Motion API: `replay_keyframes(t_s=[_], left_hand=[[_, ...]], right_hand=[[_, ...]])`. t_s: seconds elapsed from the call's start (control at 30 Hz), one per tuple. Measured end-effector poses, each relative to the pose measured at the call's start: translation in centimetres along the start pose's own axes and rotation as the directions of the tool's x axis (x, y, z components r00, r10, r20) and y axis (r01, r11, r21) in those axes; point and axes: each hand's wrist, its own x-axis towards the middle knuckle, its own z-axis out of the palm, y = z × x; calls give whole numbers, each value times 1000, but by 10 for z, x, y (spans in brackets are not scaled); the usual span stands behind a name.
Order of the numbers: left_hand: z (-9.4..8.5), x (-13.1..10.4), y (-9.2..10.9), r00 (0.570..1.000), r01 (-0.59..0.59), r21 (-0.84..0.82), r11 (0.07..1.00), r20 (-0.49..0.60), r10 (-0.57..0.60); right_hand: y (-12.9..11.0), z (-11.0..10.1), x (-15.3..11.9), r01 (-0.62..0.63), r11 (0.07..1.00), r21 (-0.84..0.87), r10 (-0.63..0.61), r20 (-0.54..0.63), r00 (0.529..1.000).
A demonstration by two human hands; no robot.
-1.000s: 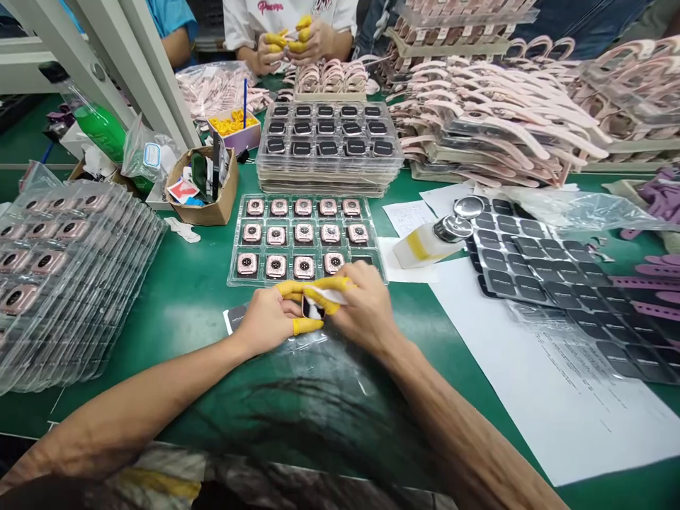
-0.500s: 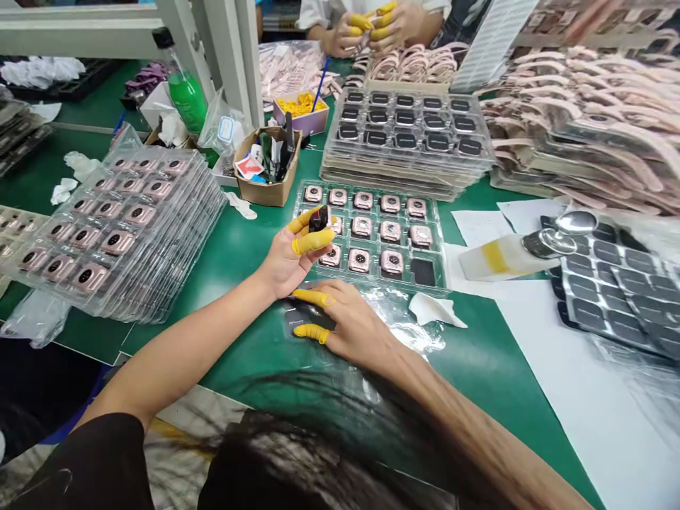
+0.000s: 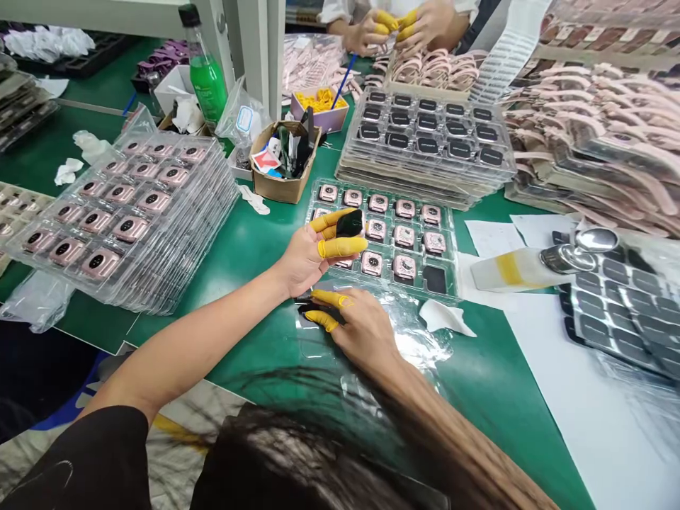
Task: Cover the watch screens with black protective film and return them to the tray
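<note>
My left hand, with yellow finger cots, holds a pink watch case between thumb and fingers, its glossy black face turned up. It is raised in front of a clear tray of similar pink watch cases, where one slot at the near right shows a dark bottom. Below, my right hand rests low over the table, thumb and forefinger in yellow cots closed around a thin dark flat piece. Its exact kind is partly hidden by the fingers. Clear plastic film lies under and beside this hand.
Stacked trays of watch cases rise at left. Behind stand a cardboard box of small items and stacked trays of black pieces. A pump bottle and black sheets lie right. A co-worker's hands work across the table.
My left hand has turned the watch case so its black face shows more. The dark piece by my right hand has tilted and its printed face no longer shows. The view has shifted slightly.
</note>
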Motion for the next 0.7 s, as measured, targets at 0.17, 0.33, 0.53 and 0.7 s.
replay_keyframes(t_s=[0.17, 0.33, 0.53, 0.7], left_hand=[[7, -4, 6, 1000, 19, 61, 998, 8, -20], [14, -13, -4, 996, 63, 171, 983, -79, -50], [11, -26, -40, 981, 152, 262, 953, -154, -114], [5, -27, -47, 978, 192, 553, 811, -40, -204]], right_hand=[[-3, -10, 5, -64, 990, 125, 57, 56, 997], [-2, -18, 0, 85, 977, 193, -128, 226, 966], [-17, -71, -28, 111, 950, 292, -232, 422, 876], [-1, -126, -27, -408, 700, 586, 337, 234, 912]])
